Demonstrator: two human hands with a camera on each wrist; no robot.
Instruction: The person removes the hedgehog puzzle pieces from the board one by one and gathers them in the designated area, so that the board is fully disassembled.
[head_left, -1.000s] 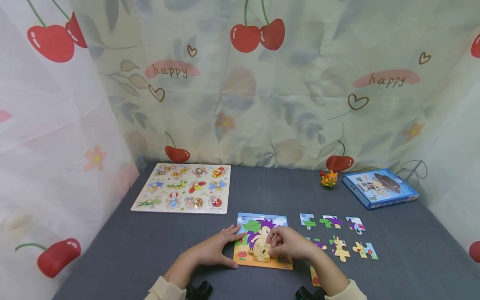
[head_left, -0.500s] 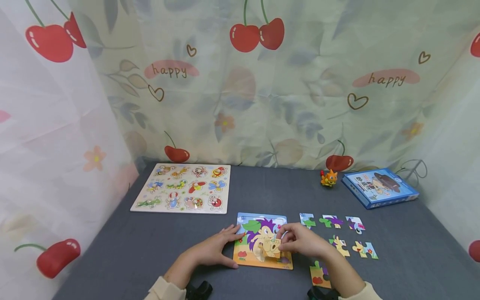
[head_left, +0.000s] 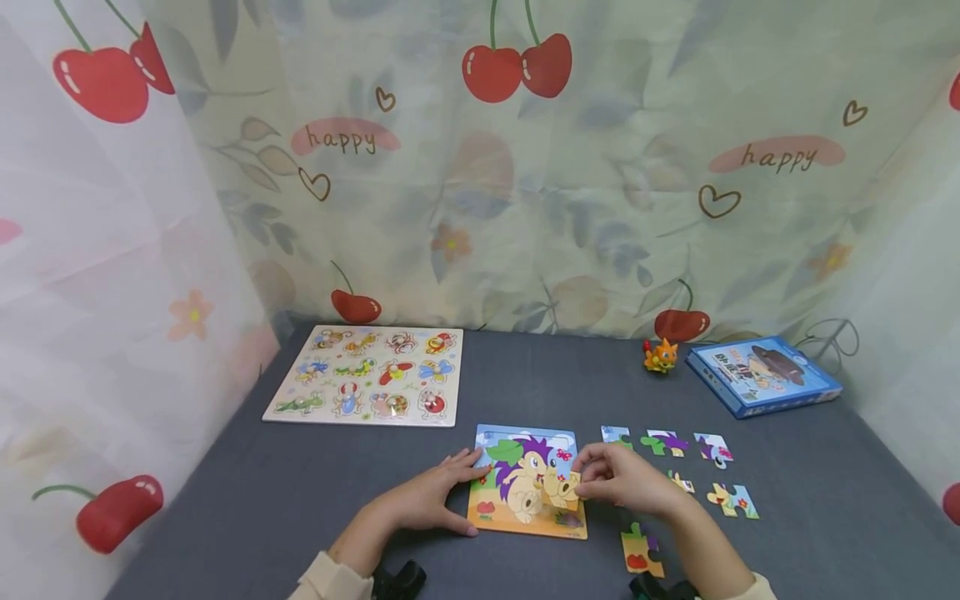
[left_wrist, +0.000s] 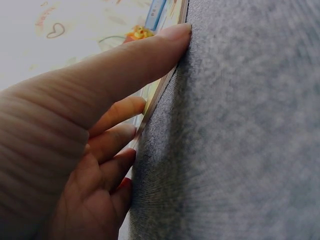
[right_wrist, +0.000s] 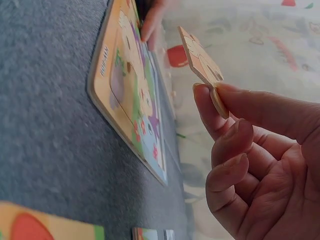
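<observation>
A square puzzle board with a purple-haired cartoon hedgehog lies near the front of the table. My left hand rests along its left side, fingers extended over the edge and thumb at the lower left corner. In the left wrist view, the thumb reaches the board's rim. My right hand pinches a tan puzzle piece between thumb and forefinger, over the board's right part. The right wrist view shows that piece tilted and held clear of the board, with the other fingers curled.
Several loose puzzle pieces lie right of the board, and a red-and-orange one lies nearer the front. Behind stand a small orange toy figure and a blue box. A white insect board lies at the back left.
My right hand has moved rightward with the tan piece, from the board's lower middle to its right side. More of the printed picture now shows. The left hand has stayed still.
</observation>
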